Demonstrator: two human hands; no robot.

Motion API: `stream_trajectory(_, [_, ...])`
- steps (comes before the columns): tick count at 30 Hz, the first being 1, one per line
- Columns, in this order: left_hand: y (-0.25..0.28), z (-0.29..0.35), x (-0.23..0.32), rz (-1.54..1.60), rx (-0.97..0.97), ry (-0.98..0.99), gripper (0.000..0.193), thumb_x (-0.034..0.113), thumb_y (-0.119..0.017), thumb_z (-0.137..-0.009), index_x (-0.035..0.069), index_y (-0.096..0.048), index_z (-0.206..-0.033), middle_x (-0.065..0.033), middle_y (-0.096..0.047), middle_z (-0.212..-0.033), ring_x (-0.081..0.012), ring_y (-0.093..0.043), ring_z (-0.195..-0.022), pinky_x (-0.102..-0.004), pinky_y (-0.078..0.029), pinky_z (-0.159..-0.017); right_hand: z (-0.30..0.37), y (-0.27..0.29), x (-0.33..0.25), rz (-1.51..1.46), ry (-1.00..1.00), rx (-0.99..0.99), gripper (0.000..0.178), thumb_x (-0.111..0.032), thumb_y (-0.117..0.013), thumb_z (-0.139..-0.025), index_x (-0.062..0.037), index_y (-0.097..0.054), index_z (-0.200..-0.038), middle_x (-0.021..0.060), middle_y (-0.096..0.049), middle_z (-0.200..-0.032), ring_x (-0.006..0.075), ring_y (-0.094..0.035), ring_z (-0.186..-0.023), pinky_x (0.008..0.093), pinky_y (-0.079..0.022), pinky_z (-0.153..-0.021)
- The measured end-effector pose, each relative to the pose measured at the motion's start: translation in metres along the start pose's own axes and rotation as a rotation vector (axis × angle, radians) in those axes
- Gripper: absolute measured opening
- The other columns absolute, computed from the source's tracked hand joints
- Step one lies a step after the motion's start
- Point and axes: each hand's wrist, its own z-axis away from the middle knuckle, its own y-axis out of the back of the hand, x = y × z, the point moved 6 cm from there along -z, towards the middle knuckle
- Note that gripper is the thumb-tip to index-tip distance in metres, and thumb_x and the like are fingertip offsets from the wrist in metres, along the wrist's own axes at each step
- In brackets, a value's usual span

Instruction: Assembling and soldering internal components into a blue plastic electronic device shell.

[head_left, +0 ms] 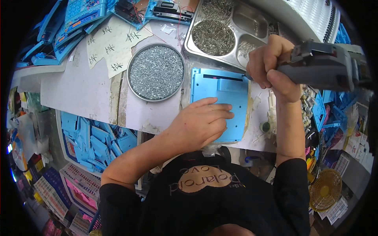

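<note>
In front of me a light-blue plastic casing (222, 94) lies flat on the table, with a dark slot along its far edge. My left hand (202, 124) rests on its lower left part, fingers stretched out over the surface. A grey power screwdriver (315, 69) is gripped in my right hand (273, 67), lying nearly level with its body to the right. Its tip points at the casing's far right corner; whether it touches a screw there is too small to tell. Left of the casing stands a round metal dish (156, 72) full of small silver screws.
A steel compartment tray (189, 41) with springs and small metal parts sits beyond the casing. Blue casings pile up at the far left (84, 15) and in a bin of blue pieces (96, 141) below. Small white parts (271, 108) lie at the right. A yellow fan (326, 190) stands lower right.
</note>
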Motion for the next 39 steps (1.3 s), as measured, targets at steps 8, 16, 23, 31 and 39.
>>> stream_trajectory(8, [0.016,0.013,-0.005,0.155,0.166,0.159,0.017,0.009,-0.077,-0.085,0.011,-0.069,-0.099,-0.0042,-0.073,-0.121,-0.0213,-0.067,-0.121,-0.0521,-0.038,-0.116,0.004,-0.033,-0.068,-0.176,0.198,-0.045,0.029,-0.029,-0.075,-0.089,-0.0149,-0.052,-0.097,-0.0063,-0.055,-0.060,0.0082,-0.053,-0.051,0.0246,-0.043,-0.049])
stream_trajectory(16, [0.045,0.027,0.002,0.139,0.326,0.312,0.022,0.003,-0.078,-0.082,0.012,-0.074,-0.102,-0.0058,-0.078,-0.107,-0.0203,-0.074,-0.109,-0.0559,-0.024,-0.123,0.010,-0.087,-0.060,-0.234,0.176,-0.034,0.029,-0.029,-0.078,-0.091,-0.0151,-0.053,-0.097,-0.0063,-0.058,-0.059,0.0099,-0.058,-0.050,0.0257,-0.048,-0.048])
stream_trajectory(23, [0.052,0.027,-0.003,0.092,0.308,0.281,0.017,0.005,-0.078,-0.083,0.011,-0.072,-0.098,-0.0037,-0.078,-0.098,-0.0200,-0.075,-0.100,-0.0578,-0.024,-0.122,0.001,-0.092,-0.062,-0.182,0.122,-0.014,0.031,-0.030,-0.078,-0.090,-0.0149,-0.052,-0.097,-0.0047,-0.057,-0.058,0.0109,-0.058,-0.050,0.0263,-0.047,-0.047])
stream_trajectory(31, [0.077,0.014,-0.007,-0.124,0.117,0.247,0.018,0.017,-0.080,-0.082,0.009,-0.069,-0.093,-0.0048,-0.072,-0.101,-0.0237,-0.069,-0.101,-0.0574,-0.026,-0.119,-0.013,-0.088,-0.048,-0.161,0.075,0.056,0.023,-0.029,-0.068,-0.092,-0.0153,-0.050,-0.096,-0.0059,-0.053,-0.060,0.0112,-0.053,-0.052,0.0279,-0.044,-0.051])
stream_trajectory(39, [0.101,0.047,-0.077,-0.580,0.242,0.505,0.010,0.017,-0.079,-0.080,0.014,-0.072,-0.087,-0.0005,-0.062,-0.098,-0.0235,-0.055,-0.107,-0.0597,-0.030,-0.108,-0.040,-0.060,-0.006,-0.079,0.148,0.092,0.021,-0.027,-0.059,-0.094,-0.0105,-0.050,-0.103,-0.0002,-0.049,-0.065,0.0132,-0.048,-0.061,0.0303,-0.042,-0.062])
